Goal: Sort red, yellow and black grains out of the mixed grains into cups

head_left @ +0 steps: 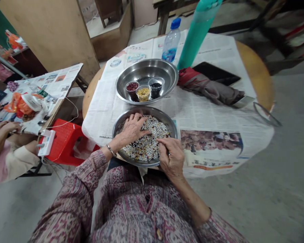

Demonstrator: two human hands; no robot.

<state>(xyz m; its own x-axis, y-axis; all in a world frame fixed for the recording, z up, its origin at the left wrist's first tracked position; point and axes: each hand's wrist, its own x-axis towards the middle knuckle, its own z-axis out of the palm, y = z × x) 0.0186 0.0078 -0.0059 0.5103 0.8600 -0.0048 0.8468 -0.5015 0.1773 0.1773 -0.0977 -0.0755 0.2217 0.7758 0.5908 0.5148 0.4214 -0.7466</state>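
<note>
A steel basin (176,130) near the table's front edge holds a layer of mixed white, black, yellow and dark red grains and beans (147,143). My left hand (133,130) lies over the left side of this mix, fingers apart, palm down. At the right rim, my right hand (171,157) has its thumb and forefinger pinched together over the grains; whatever they hold is too small to make out. Behind it stands a larger steel basin (147,65) with three clear cups: red beans (132,87), yellow beans or kernels (143,92) and black beans (156,86).
Newspaper (218,116) covers the round table. A water bottle (171,42), a tall green bottle (199,33), a folded umbrella (210,87) and a dark tablet-like item (218,73) stand or lie behind. To the left are a red stool (66,141), a power strip (46,143) and another person's arm (2,135).
</note>
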